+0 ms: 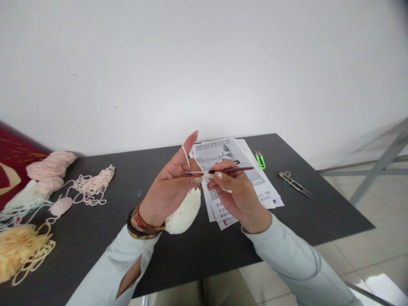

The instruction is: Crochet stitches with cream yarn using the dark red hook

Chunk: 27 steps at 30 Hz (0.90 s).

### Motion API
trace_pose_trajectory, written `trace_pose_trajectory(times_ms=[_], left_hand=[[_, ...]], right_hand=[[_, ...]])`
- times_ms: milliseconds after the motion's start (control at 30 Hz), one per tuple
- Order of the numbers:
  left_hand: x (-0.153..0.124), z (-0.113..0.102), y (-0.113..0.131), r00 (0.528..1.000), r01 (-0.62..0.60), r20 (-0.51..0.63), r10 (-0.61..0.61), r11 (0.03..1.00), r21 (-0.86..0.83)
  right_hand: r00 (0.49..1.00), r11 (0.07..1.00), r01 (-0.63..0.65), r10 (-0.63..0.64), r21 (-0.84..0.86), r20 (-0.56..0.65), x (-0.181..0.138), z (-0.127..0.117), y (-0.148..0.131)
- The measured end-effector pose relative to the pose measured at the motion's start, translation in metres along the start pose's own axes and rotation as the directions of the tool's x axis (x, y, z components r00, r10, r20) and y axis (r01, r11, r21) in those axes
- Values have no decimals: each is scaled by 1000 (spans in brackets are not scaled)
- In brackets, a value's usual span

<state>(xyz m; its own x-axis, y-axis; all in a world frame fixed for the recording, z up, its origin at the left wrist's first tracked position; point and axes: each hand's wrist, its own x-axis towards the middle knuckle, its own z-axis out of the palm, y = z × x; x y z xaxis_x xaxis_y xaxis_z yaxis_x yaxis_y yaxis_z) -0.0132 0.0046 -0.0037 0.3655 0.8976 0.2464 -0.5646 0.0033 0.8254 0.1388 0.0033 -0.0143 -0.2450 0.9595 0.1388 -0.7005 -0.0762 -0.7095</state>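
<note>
My right hand [234,185] grips a crochet hook [237,169] with a dark reddish handle, its thin metal end pointing left. A small white piece of yarn work [208,175] sits on the hook, between the fingertips of both hands. My left hand [172,182] pinches near it with thumb and fingers, while the raised index finger carries a strand of white yarn [185,156] that runs down to the hook. Beneath the left hand, a ball of cream-white yarn [184,213] rests on the table, partly hidden by the hand and wrist.
Printed sheets [267,191] lie behind my right hand on the black table [127,238]. Green thread snips [260,160] and metal scissors [296,185] are to the right. Pink yarn [51,165], a loose pink tangle [94,185] and yellow yarn [19,250] lie left. A white wall [191,72] stands behind.
</note>
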Motion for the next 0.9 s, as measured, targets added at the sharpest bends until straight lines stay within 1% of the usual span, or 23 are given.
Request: trace_pose_trajectory(times_ms=[67,133,200,267,333,433,500,600,700,800,900], left_hand=[[-2,0,2,999,42,10,-41,998,-45],[-3,-2,4,995,92,51,-90,994,-58],[-4,-3,4,985,138,104,-134,990,-27],[-4,-4,3,979,152,135,-153,988,13],[-3,-3,2,981,123,142,-129,991,48],[-2,-2,2,991,32,126,-43,995,92],[-3,-1,2,994,-6,106,-6,994,111],[-4,2,3,997,-16,73,8,994,109],[-4,6,0,1000,-15,20,13,998,66],[-4,8,-4,1000,-9,0,9,1000,7],[-3,9,-6,999,-26,-20,25,999,-39]], right_hand=[[1000,1000,5,-5,4,11,-1,0,0],[1000,1000,11,-11,2,20,-1,0,0],[999,1000,15,-15,-9,38,-2,0,0],[999,999,17,-15,-32,52,-2,0,1],[998,998,21,-18,-54,59,-2,-1,1],[996,996,51,-46,-73,72,-3,-2,2],[994,993,79,-72,-88,82,-4,-2,3],[994,993,93,-88,-77,66,-4,-1,3],[998,999,47,-47,-3,39,-4,1,3],[999,999,11,-13,38,47,-3,3,4],[998,999,46,-47,20,46,-4,2,6]])
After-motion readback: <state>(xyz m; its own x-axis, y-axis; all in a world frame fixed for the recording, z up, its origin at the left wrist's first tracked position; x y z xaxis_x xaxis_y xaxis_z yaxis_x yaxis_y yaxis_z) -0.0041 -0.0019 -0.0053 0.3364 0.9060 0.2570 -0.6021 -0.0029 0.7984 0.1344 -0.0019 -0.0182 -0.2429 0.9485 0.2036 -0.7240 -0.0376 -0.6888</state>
